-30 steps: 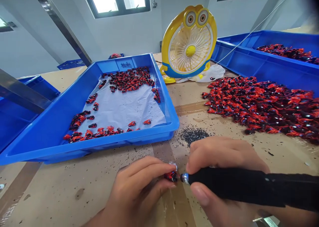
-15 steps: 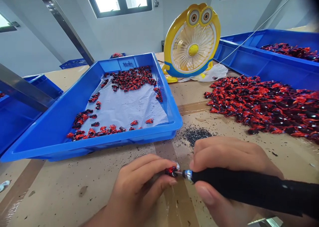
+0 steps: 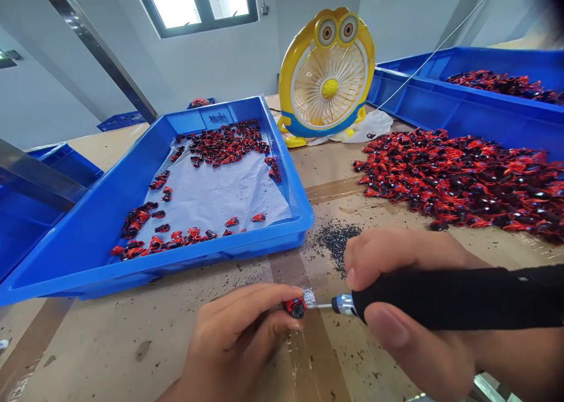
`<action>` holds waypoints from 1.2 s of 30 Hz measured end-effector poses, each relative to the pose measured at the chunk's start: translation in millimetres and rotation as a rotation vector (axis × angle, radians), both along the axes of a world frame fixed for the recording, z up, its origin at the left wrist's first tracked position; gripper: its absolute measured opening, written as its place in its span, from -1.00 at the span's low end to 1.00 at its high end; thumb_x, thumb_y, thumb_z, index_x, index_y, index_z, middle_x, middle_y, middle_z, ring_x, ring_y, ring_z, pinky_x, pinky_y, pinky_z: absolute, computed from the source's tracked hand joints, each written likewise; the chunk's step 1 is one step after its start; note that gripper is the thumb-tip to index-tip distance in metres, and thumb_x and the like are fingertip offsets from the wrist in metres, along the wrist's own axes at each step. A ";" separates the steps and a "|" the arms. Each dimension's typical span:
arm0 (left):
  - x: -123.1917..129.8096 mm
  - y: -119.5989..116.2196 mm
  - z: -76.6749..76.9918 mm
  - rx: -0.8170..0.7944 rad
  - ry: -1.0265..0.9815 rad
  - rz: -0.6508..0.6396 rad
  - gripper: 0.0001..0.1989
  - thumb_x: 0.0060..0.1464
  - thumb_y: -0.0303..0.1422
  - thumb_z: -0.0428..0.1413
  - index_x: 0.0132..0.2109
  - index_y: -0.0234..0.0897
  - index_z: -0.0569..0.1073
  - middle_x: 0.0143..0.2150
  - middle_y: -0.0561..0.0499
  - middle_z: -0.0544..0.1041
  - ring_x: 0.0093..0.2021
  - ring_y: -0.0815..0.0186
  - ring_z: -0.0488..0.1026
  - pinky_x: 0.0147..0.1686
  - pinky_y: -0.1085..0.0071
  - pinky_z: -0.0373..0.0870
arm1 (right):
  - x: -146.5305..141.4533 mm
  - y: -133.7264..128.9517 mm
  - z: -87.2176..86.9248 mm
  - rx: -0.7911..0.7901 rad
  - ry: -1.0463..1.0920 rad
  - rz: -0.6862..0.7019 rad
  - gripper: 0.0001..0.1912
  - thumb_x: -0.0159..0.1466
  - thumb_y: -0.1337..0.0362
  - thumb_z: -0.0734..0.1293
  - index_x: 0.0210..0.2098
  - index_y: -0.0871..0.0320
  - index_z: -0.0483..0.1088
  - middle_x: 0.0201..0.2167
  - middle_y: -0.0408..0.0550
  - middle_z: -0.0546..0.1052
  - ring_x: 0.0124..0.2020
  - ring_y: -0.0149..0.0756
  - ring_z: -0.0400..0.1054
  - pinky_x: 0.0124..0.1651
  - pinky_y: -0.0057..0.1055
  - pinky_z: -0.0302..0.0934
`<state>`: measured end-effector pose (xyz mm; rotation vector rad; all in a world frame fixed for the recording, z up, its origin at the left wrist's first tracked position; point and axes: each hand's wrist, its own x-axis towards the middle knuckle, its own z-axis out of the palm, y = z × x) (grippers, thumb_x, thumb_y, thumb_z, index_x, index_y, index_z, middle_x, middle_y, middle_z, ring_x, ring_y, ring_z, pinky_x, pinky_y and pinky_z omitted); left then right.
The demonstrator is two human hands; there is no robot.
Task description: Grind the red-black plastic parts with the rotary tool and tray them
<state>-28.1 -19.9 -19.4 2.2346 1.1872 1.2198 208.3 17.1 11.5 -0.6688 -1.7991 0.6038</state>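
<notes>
Between the thumb and fingers of my left hand (image 3: 240, 325) is a small red and black part (image 3: 295, 308), its dark round opening facing me. My right hand (image 3: 409, 308) is wrapped round a thick black pen-like tool (image 3: 458, 299) with a silver collar. The tool's thin metal tip (image 3: 325, 305) points left and reaches the right side of the part, by a whitish, glittery patch. Whether the tip touches the part is too small to tell.
A blue tray (image 3: 304, 217) with a white sheet and red-black parts stands at left. A large pile of such parts (image 3: 449, 173) lies at right before blue bins (image 3: 476, 105). Behind stands a yellow fan (image 3: 329, 89). Black crumbs (image 3: 337, 240) lie beyond my right hand.
The part has turned, so its opening now faces me instead of the tool. The tool has drawn back slightly to the right, showing more of its metal tip. The view has shifted a little.
</notes>
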 end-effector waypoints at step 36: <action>3.9 -2.1 4.3 0.008 0.010 -0.056 -0.92 0.37 -0.28 0.31 -0.08 -0.16 0.68 -0.29 0.11 0.79 -0.47 0.45 0.68 -0.42 0.69 0.59 | -7.0 -9.3 -2.9 0.027 -0.151 0.036 -0.92 0.23 0.36 0.40 -0.33 0.10 0.40 -0.59 -0.32 0.39 -0.59 -0.57 0.23 -0.56 -0.55 0.09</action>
